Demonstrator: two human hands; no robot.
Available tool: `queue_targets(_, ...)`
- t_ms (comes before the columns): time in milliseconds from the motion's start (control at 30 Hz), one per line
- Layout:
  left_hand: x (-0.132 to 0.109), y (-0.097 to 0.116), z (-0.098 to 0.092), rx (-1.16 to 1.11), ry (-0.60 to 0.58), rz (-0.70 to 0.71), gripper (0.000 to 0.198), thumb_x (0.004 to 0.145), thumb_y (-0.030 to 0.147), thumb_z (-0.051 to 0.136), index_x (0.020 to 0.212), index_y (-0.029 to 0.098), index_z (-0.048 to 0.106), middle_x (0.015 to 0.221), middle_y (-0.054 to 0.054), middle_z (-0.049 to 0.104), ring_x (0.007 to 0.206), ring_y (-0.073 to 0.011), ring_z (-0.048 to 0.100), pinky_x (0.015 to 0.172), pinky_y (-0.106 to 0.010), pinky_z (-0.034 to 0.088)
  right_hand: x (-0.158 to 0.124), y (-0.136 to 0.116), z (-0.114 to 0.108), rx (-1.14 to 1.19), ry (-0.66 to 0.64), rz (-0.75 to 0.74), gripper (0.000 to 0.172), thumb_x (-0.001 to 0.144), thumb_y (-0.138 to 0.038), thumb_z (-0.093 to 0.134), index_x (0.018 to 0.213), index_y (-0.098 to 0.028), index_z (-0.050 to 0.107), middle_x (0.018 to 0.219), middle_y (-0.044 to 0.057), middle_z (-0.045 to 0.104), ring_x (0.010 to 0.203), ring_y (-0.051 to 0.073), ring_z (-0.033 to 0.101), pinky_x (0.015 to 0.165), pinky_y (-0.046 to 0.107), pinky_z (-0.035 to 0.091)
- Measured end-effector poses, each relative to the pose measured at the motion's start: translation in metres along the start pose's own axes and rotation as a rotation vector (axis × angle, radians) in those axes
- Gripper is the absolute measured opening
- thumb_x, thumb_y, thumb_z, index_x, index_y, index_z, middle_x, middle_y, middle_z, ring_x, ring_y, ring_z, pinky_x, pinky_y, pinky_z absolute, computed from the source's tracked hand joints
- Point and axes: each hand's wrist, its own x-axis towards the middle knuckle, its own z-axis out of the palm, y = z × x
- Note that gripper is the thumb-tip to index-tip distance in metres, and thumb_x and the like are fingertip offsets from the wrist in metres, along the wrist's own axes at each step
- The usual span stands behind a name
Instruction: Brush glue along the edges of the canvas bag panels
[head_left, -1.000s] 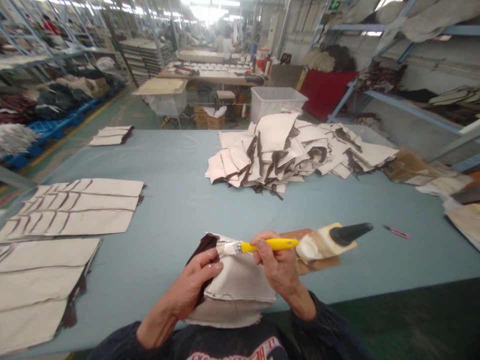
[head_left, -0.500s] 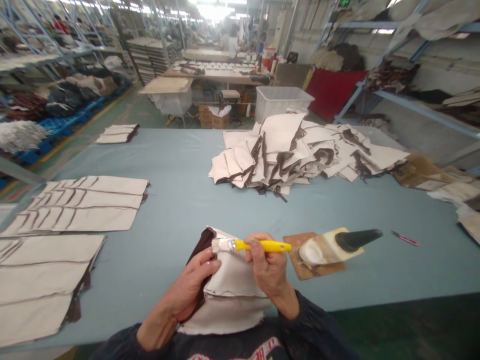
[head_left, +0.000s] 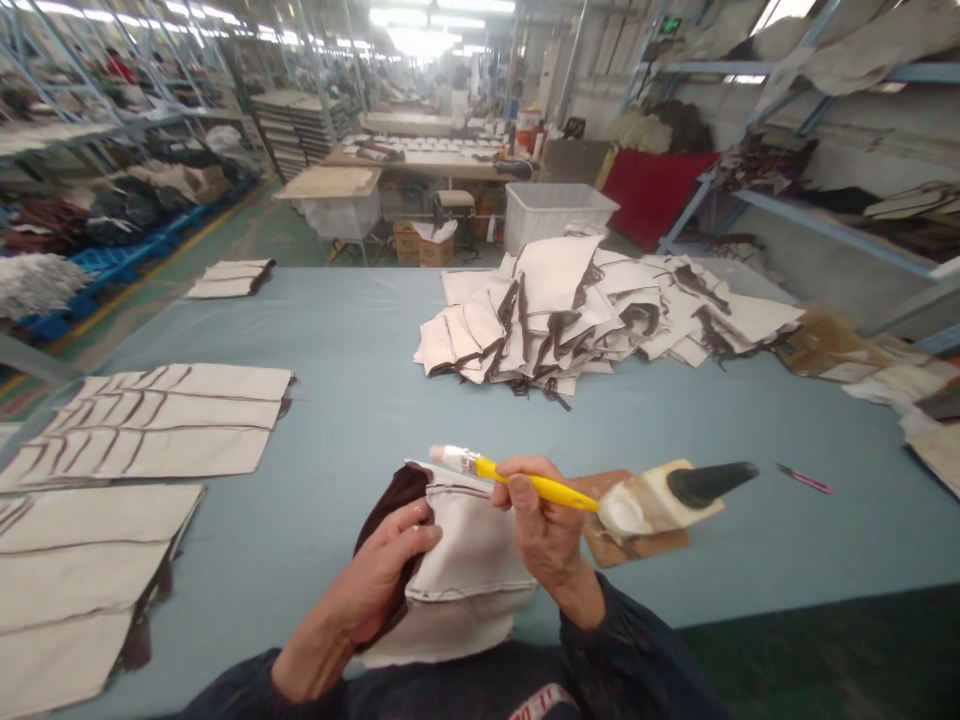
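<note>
My right hand [head_left: 546,520] is closed round the yellow handle of a paintbrush [head_left: 536,485]. The brush's white-coated bristles lie at the top edge of a cream fabric piece [head_left: 472,545] with a dark brown side. That piece is gripped along its left side by my left hand [head_left: 390,565], thumb on the cream face and fingers partly hidden by the brown material. Just right of my right hand, a cut-open container [head_left: 626,510] with white paste and a dark handle rests on a brown board [head_left: 652,545].
A heap of similar cream pieces [head_left: 555,310] lies at the table's far side. Overlapping rows of pieces [head_left: 187,420] are laid out on the left. A small pink-handled tool [head_left: 806,480] lies on the right. Beyond the table stands a white plastic bin [head_left: 559,205].
The brush has moved up from the cream face to the top edge, its handle now slanting down to the right. The edge of the piece has opened a little. My left hand keeps its hold.
</note>
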Motion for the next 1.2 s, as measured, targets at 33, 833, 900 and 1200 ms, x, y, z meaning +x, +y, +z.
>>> queue_targets(33,0.001,0.001,0.0,0.005,0.001,0.003,0.029,0.067,0.028,0.087,0.09,0.019,0.073,0.071,0.001,0.076,0.06,-0.0165,0.07,0.059,-0.024,0.056,0.001,0.003,0.001,-0.031,0.026,-0.017,0.021,0.105,-0.032,0.05,0.101,-0.021,0.068,0.07,-0.001,0.068,0.06,0.013,0.065,0.061,0.025,0.053)
queue_targets(833,0.045,-0.032,-0.069,0.852,0.103,0.472,0.043,0.089,0.048,0.062,0.119,0.019,0.073,0.13,-0.013,0.074,0.123,-0.032,0.066,0.11,-0.045,0.05,-0.036,0.096,0.012,-0.305,0.127,0.309,0.041,0.105,-0.046,0.043,0.101,-0.015,0.069,0.066,-0.001,0.063,0.057,0.015,0.055,0.058,0.026,0.042)
queue_targets(900,0.044,-0.037,-0.068,0.962,0.06,0.437,0.04,0.091,0.044,0.059,0.12,0.019,0.071,0.125,-0.013,0.075,0.111,-0.0303,0.07,0.1,-0.042,0.055,-0.038,0.099,0.011,-0.299,0.141,0.336,0.042,0.105,-0.047,0.043,0.1,-0.015,0.069,0.064,-0.001,0.061,0.056,0.015,0.054,0.057,0.026,0.042)
queue_targets(1200,0.052,-0.038,-0.057,1.033,0.009,0.424,0.033,0.095,0.04,0.051,0.109,0.019,0.073,0.108,-0.012,0.078,0.1,-0.0292,0.07,0.091,-0.037,0.053,-0.048,0.112,0.006,-0.198,0.241,0.448,0.042,0.1,-0.052,0.048,0.101,-0.016,0.069,0.074,0.001,0.066,0.059,0.014,0.055,0.059,0.026,0.044)
